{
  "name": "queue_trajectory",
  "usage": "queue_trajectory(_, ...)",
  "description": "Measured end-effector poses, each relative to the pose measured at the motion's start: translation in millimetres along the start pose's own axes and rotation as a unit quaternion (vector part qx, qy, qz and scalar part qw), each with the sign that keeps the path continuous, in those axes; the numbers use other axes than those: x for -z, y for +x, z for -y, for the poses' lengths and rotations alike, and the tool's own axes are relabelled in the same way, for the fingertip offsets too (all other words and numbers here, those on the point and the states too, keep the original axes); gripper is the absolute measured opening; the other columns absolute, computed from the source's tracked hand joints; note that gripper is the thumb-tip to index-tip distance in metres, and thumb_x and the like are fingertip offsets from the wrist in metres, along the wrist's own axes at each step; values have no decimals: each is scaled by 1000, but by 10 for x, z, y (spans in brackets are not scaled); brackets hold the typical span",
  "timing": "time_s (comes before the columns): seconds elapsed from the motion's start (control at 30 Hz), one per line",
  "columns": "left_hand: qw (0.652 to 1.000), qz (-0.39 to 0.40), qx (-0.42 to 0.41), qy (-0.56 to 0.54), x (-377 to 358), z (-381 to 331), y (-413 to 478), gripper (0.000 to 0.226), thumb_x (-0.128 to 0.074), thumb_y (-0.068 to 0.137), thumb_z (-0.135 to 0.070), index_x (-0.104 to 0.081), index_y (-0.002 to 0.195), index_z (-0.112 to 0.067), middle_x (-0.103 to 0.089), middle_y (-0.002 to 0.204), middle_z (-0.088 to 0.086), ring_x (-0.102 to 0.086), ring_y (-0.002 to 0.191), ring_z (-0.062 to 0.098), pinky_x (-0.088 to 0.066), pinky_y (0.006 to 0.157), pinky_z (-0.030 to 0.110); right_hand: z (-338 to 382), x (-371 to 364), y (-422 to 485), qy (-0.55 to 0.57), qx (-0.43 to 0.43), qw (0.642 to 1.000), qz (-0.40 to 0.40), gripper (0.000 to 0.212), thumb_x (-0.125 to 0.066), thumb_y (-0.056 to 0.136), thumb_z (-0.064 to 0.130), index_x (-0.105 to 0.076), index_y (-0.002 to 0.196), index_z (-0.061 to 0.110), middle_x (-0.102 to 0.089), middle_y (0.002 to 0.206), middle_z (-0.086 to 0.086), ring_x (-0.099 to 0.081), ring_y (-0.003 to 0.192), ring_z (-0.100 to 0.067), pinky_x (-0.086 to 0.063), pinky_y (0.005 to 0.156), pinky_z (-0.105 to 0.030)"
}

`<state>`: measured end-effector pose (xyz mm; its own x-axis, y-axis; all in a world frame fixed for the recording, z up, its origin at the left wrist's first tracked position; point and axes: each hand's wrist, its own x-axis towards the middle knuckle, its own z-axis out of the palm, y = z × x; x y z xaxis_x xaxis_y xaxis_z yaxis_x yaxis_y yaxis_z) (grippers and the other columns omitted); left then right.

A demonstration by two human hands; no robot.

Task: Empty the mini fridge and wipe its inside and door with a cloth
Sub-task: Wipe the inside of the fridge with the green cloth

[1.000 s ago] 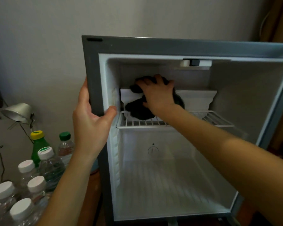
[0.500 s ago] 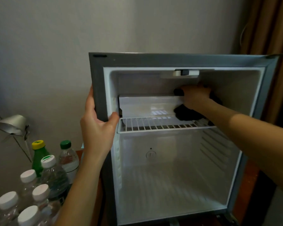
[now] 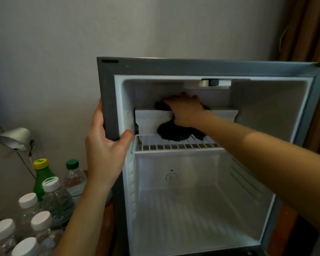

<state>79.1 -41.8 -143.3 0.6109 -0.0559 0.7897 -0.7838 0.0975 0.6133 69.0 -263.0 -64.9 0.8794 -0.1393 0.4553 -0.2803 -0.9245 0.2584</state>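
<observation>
The grey mini fridge (image 3: 107,100) stands open with a white inside and nothing stored in it. My left hand (image 3: 107,145) grips its left front frame, thumb inside the opening, fingers round the outer edge. My right hand (image 3: 187,109) reaches into the top compartment and presses a dark cloth (image 3: 175,132) against the white cooling box (image 3: 148,122) at the back, above the wire shelf (image 3: 174,145). The cloth hangs down onto the shelf. The fridge door is out of sight.
Several plastic bottles (image 3: 50,193) with white, green and yellow caps stand at the lower left beside the fridge. A small metal desk lamp (image 3: 15,138) sits against the wall at the left. A brown curtain (image 3: 308,34) hangs at the right.
My right hand slid the cloth from the left of the cooling box to the right, then back toward the left-middle. My left hand kept its hold on the frame.
</observation>
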Motion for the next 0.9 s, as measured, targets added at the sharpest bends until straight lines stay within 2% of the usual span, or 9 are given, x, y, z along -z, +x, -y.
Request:
queue_trajectory(0.1, 1000, 2, -2, 0, -3, -1, 3, 71, -69, 81, -1, -38, 143, -15, -58, 120, -5, -58, 98, -13, -47, 72, 4, -616, -11, -222, -17, -52, 997, 61, 62, -55, 88, 28, -30, 143, 42, -39, 146, -7, -40, 129, -34, -36, 104, -50)
queue_trajectory(0.2, 1000, 4, -1, -3, -4, -9, 5, 71, -69, 81, -1, -38, 143, -15, -58, 121, -6, -57, 99, -14, -48, 74, 4, -1033, -127, -290, -89, -156, 979, 94, 54, -51, 92, 36, -32, 142, 42, -42, 143, -11, -45, 125, -36, -39, 103, -50)
queue_trajectory(0.27, 1000, 8, -1, -3, 3, -6, 6, 72, -69, 81, 0, -37, 144, -14, -57, 122, -5, -56, 98, -16, -47, 74, 3, -1044, -193, -214, -126, -231, 961, 85, 46, -40, 96, 44, -40, 140, 32, -46, 138, -14, -47, 122, -36, -38, 103, -52)
queue_trajectory(0.33, 1000, 12, 0, 0, 3, 4, 10, 72, -69, 82, -1, -36, 144, -14, -57, 123, -4, -55, 97, -18, -46, 75, 2, -921, -239, -151, -178, -277, 940, 94, 42, -39, 98, 39, -46, 135, 21, -49, 134, -16, -47, 122, -38, -38, 103, -54)
queue_trajectory(0.43, 1000, 20, 0, 1, 6, 14, 11, 73, -68, 83, -2, -34, 146, -15, -55, 124, -7, -53, 97, -21, -45, 74, 1, -732, -246, -124, -265, -283, 911, 139, 38, -49, 93, 28, -52, 129, 19, -52, 130, -17, -48, 119, -41, -39, 97, -56)
queue_trajectory(0.5, 1000, 22, -5, 3, 0, 24, 15, 73, -67, 83, -1, -33, 146, -15, -54, 123, -8, -53, 96, -22, -45, 74, 0, -737, -206, -108, -288, -278, 900, 175, 41, -52, 92, 32, -50, 131, 20, -49, 133, -17, -45, 122, -41, -39, 97, -57)
queue_trajectory(0.63, 1000, 24, -18, 1, 8, 32, 28, 72, -67, 83, 1, -33, 146, -12, -54, 114, -17, -54, 94, -21, -45, 72, 0, -837, -23, -70, -264, -206, 921, 197, 39, -53, 92, 30, -50, 129, 18, -48, 134, -13, -45, 125, -33, -39, 103, -47)
queue_trajectory(0.73, 999, 22, -23, 1, -3, 37, 21, 72, -65, 84, 2, -31, 146, -9, -54, 117, -12, -55, 96, -19, -46, 72, 1, -912, 173, -113, -173, -189, 939, 229, 39, -66, 80, 22, -58, 118, 15, -55, 113, -11, -54, 109, -30, -47, 97, -41)
queue_trajectory(0.9, 1000, 16, -26, -2, -32, 75, 22, 72, -64, 85, -1, -29, 148, -12, -53, 131, 0, -55, 102, -15, -49, 78, 7, -795, 77, -361, -150, -237, 954, 108, 37, -52, 89, 30, -54, 125, 23, -55, 125, -13, -52, 116, -34, -46, 96, -46)
